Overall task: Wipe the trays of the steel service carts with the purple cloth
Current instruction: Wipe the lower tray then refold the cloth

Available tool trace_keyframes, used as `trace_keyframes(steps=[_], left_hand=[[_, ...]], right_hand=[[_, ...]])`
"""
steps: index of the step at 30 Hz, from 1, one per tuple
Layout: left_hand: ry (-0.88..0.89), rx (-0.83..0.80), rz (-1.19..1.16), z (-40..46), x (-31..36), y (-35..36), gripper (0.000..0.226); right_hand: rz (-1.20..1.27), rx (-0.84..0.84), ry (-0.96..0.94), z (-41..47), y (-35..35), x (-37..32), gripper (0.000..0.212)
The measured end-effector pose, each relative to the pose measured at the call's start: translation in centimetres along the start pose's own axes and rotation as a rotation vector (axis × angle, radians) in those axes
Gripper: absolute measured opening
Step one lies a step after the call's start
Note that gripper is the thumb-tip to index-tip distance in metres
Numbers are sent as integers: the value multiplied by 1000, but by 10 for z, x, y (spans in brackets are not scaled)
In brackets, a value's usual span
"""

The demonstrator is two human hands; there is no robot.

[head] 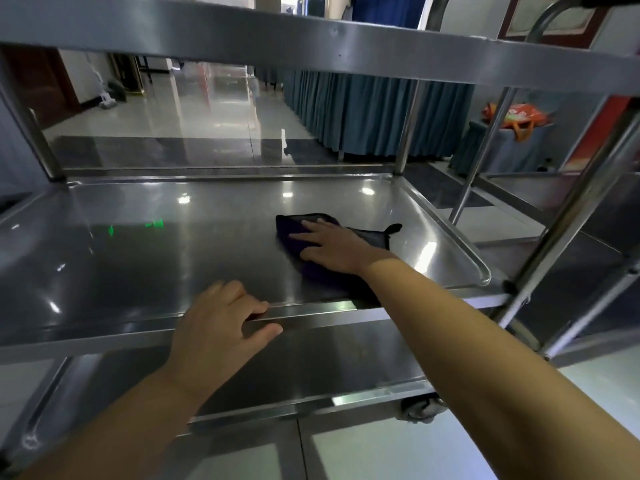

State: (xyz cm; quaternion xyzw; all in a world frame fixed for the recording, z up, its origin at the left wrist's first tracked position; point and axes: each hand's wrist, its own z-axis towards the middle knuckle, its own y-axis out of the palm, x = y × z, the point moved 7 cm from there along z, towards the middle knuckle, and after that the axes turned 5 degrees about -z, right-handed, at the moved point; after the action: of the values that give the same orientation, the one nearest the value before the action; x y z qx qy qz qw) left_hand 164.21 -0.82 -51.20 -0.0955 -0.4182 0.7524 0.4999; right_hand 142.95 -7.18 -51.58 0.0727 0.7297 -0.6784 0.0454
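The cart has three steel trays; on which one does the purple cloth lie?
The middle tray: the right hand presses the purple cloth there; the others carry none.

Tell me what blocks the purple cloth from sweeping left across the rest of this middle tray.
Nothing visible does. The right hand presses the purple cloth flat on the middle tray, and the steel to its left is bare. The left hand only grips the near rim.
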Motion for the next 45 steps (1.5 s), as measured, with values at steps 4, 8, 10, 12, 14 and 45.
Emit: trace_keyframes(steps=[4, 8, 10, 12, 14, 45], left_hand=[[-14, 22, 34, 3, 0, -1, 42], [-28, 32, 45, 2, -2, 0, 42], [-9, 39, 56, 2, -2, 1, 43], [28, 56, 74, 3, 0, 2, 44], [58, 89, 72, 3, 3, 1, 47], [10, 51, -54, -1, 4, -4, 46]], right_hand=[[-117, -28, 76, 12, -13, 62, 38], [-120, -5, 266, -3, -25, 137, 46], [-171, 7, 365, -23, -29, 168, 58], [-214, 23, 400, -47, -33, 184, 49], [-141, 87, 455, -71, -34, 189, 50], [-518, 361, 149, -208, -13, 131, 90]])
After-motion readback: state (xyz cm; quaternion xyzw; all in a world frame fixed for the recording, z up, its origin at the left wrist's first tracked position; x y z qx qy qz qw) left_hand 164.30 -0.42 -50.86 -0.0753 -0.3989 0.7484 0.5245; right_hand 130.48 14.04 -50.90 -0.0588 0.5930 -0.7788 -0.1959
